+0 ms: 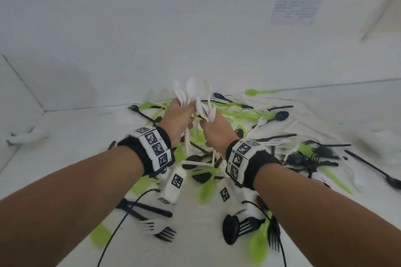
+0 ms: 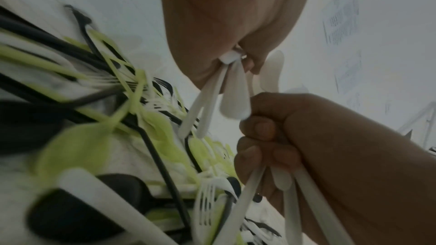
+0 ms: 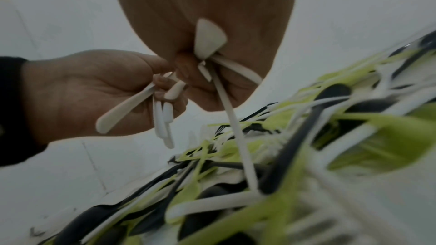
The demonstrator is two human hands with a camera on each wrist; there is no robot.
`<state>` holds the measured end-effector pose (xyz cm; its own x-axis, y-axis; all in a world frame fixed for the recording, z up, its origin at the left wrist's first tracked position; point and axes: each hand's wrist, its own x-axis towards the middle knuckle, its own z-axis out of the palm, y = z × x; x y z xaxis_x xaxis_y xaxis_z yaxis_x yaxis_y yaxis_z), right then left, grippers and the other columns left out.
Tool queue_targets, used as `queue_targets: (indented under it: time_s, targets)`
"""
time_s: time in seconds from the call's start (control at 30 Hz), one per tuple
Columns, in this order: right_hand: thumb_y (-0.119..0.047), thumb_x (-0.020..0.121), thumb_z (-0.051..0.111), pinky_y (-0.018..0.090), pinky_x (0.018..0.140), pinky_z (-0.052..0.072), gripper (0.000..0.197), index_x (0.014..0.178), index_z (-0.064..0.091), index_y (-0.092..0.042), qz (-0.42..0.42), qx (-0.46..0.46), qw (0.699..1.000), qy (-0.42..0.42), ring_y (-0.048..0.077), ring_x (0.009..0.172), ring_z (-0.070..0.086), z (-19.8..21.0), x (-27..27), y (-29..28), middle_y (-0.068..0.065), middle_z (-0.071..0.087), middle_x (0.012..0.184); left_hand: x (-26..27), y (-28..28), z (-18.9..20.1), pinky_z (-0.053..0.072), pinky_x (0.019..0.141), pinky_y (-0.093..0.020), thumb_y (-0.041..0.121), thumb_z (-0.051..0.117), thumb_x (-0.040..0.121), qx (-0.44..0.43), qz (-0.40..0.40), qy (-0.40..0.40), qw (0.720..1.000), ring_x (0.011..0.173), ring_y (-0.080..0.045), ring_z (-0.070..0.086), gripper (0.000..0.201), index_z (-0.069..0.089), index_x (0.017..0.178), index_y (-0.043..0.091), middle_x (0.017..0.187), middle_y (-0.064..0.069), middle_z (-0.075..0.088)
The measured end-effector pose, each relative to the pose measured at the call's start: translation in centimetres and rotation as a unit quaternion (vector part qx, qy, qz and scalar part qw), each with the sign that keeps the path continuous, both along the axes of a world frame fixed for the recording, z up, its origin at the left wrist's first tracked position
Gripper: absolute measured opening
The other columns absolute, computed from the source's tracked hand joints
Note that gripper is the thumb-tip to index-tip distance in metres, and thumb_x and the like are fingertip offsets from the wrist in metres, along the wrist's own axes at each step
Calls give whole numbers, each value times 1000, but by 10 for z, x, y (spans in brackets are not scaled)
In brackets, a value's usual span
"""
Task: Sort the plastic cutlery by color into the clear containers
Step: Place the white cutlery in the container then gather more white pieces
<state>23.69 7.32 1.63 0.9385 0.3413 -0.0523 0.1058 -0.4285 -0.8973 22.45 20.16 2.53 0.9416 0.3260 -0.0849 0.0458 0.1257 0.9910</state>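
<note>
Both hands are raised close together over a mixed heap of cutlery (image 1: 219,171) in green, black and white. My left hand (image 1: 184,112) grips a bunch of white spoons (image 1: 192,89) with the bowls fanning upward. My right hand (image 1: 208,123) grips more white spoons (image 1: 209,112) right beside it. In the left wrist view the left hand (image 2: 235,59) pinches white handles (image 2: 233,100), and the right hand (image 2: 266,146) is curled round other handles (image 2: 290,202). In the right wrist view the right hand (image 3: 195,62) holds a spoon bowl (image 3: 208,38). No clear container is plainly visible.
The heap spreads over a white table (image 1: 65,136) that meets white walls at the back and left. Black forks (image 1: 165,233) and green pieces (image 1: 258,245) lie near the front. Black cables (image 1: 118,223) hang from the wrist cameras. A printed sheet (image 1: 301,0) is on the wall.
</note>
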Motion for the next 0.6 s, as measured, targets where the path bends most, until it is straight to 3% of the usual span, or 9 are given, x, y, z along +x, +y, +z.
queue_targets:
  time_s: [0.07, 0.1, 0.17, 0.23, 0.37, 0.43, 0.5, 0.6]
  targets:
    - [-27, 100, 45, 36, 58, 56, 28, 127, 53, -26, -1, 16, 1000, 23, 18, 69, 54, 0, 3, -22, 0, 56, 84, 5, -19, 2, 33, 47, -27, 29, 70, 94, 21, -3, -3, 1000, 52, -13, 38, 21, 68, 101, 9, 77, -5, 60]
    - [-31, 102, 45, 33, 55, 53, 25, 125, 54, -24, 6, 26, 999, 33, 17, 64, 54, -1, 5, -31, 0, 55, 78, 7, -27, 3, 33, 47, -27, 28, 70, 94, 32, 5, 0, 999, 51, -12, 39, 17, 69, 97, 11, 76, -5, 59]
    - [-36, 105, 46, 33, 56, 51, 23, 120, 57, -22, 39, 50, 997, 44, 16, 53, 53, -3, 10, -50, 2, 57, 69, 9, -41, 4, 34, 46, -25, 23, 67, 92, 55, 25, 0, 998, 51, -12, 44, 11, 70, 91, 12, 71, -2, 60]
    - [-38, 106, 47, 33, 57, 49, 22, 120, 57, -26, 67, 83, 992, 66, 20, 50, 56, -4, 13, -67, 5, 63, 71, 12, -52, 3, 36, 47, -23, 16, 64, 89, 74, 38, -3, 997, 52, -11, 48, 11, 71, 90, 9, 66, 2, 60]
    - [-38, 106, 52, 33, 65, 53, 21, 115, 63, -24, 23, 171, 977, 122, 21, 65, 61, -4, 24, -99, 4, 62, 88, 13, -71, 0, 43, 54, -25, 17, 68, 80, 91, 90, 14, 992, 57, -13, 56, 15, 68, 92, 8, 68, 6, 65]
    - [-33, 102, 56, 32, 67, 50, 29, 122, 65, -14, -50, 186, 972, 136, 17, 69, 54, -9, 37, -114, 2, 56, 89, 12, -81, 0, 52, 63, -32, 20, 71, 76, 99, 92, 19, 991, 71, -18, 66, 28, 70, 102, 13, 85, 1, 74]
    - [-28, 99, 59, 28, 61, 48, 28, 122, 67, -14, -86, 202, 962, 163, 13, 71, 50, -10, 48, -128, -2, 54, 88, 10, -93, 1, 62, 74, -46, 20, 73, 76, 111, 86, 22, 990, 87, -28, 73, 37, 68, 112, 15, 100, -5, 76]
    - [-34, 95, 66, 32, 57, 47, 28, 111, 69, -11, -28, 222, 957, 187, 14, 56, 43, -9, 51, -139, -5, 48, 68, 5, -113, 3, 61, 84, -56, 20, 75, 77, 128, 76, 24, 989, 93, -33, 74, 41, 65, 116, 13, 103, -10, 76]
